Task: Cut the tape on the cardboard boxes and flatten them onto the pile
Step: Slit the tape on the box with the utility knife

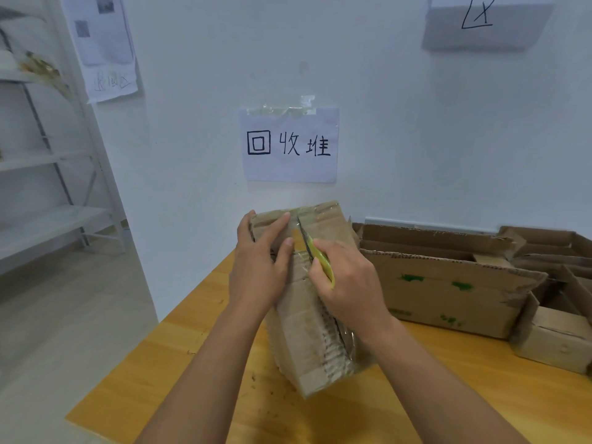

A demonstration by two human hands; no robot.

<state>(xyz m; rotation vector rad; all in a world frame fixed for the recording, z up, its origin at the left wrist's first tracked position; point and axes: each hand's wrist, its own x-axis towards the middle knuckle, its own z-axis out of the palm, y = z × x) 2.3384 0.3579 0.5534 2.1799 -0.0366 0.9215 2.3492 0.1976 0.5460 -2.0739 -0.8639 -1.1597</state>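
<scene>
The cardboard box [307, 331] under my left hand [259, 270] is pale brown, its seam glazed with clear, shiny tape [299, 238]. My right hand [349, 283] grips scissors [320, 257] with yellow-green handles and dark blades. Right of that hand, a brown carton [448, 293] carries green printed marks. Beneath everything, the tabletop [192, 347] is orange-yellow wood grain.

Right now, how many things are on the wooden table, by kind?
Brown taped cardboard box being cut: 1
Yellow-handled cutting tool, gripped by the right hand: 1
Large opened cardboard box with green print: 1
Other opened cardboard boxes at right: at least 2; exact count unclear
Total: at least 5
</scene>
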